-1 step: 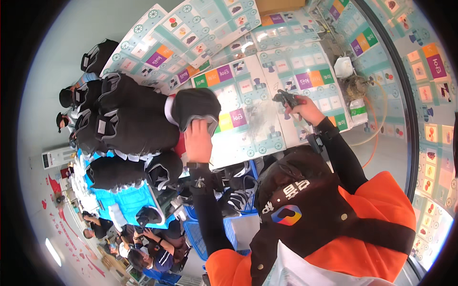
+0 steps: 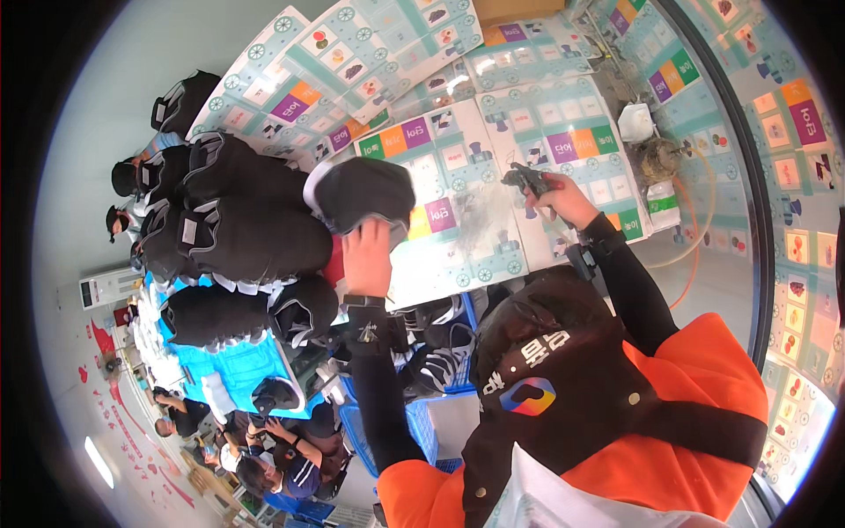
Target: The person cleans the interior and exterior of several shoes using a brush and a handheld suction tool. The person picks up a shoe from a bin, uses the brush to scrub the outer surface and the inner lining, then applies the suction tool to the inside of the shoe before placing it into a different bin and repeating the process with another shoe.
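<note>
My left hand (image 2: pixel 367 260) grips the edge of a black shoe upper (image 2: pixel 370 192) with grey trim and a white rim. It holds the upper tilted over the left part of a board-covered work surface (image 2: pixel 480 211), beside the piled uppers. A dark spray gun (image 2: pixel 531 180) with a red part is in my right hand (image 2: pixel 570 202), its nose pointing left toward the upper. My fingers are wrapped round its grip. A gap lies between the gun and the upper. A greyish smear marks the printed sheet below them.
Stacked black uppers (image 2: pixel 255 233) crowd my left side, above a blue-covered table (image 2: pixel 233 361). Blue crates (image 2: pixel 422 427) with dark shoes (image 2: pixel 444 361) stand below the work edge. Printed boards (image 2: pixel 352 53) rise behind. A hose (image 2: pixel 704 207) curves at the right. Other people (image 2: pixel 282 466) work lower left.
The upper in my left hand has tipped and shifted slightly right, so its opening shows less. My right hand and the spray gun are almost unmoved.
</note>
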A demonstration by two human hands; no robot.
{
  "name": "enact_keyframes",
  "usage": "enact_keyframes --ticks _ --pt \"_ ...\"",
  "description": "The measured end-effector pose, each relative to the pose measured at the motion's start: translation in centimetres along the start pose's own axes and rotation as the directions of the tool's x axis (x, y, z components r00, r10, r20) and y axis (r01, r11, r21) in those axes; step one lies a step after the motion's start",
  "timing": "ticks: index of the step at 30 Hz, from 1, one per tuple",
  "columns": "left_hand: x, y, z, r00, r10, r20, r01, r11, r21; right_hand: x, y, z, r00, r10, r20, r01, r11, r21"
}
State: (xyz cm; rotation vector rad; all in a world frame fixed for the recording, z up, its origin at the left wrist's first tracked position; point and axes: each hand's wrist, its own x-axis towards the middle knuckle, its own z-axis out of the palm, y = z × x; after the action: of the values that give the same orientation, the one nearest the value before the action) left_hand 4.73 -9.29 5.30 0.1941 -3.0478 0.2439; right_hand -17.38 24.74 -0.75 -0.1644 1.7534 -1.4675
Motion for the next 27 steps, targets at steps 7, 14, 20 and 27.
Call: enact_keyframes --ticks 7,14,20,27 --pt "-1.0 5.1 4.1 0.984 0.172 -0.053 -0.176 0.849 -0.498 0.5 1.5 -1.6 0.998 0.008 0.069 -0.010 0.999 0.033" --pt "-6.2 8.6 10.8 0.719 -0.673 0.174 0.320 0.098 -0.942 -1.2 1.2 -3.4 0.996 0.074 0.054 -0.076 0.996 0.036" --pt "-6.0 8.4 6.5 0.745 -0.641 -0.186 0.410 0.659 -0.630 -1.1 4.1 -5.4 0.999 0.051 -0.006 -0.051 0.999 0.017" --pt "3.8 8.8 5.5 0.912 -0.408 0.049 0.393 0.833 -0.390 -0.9 6.3 -5.9 0.999 -0.022 0.042 0.018 0.995 0.102"
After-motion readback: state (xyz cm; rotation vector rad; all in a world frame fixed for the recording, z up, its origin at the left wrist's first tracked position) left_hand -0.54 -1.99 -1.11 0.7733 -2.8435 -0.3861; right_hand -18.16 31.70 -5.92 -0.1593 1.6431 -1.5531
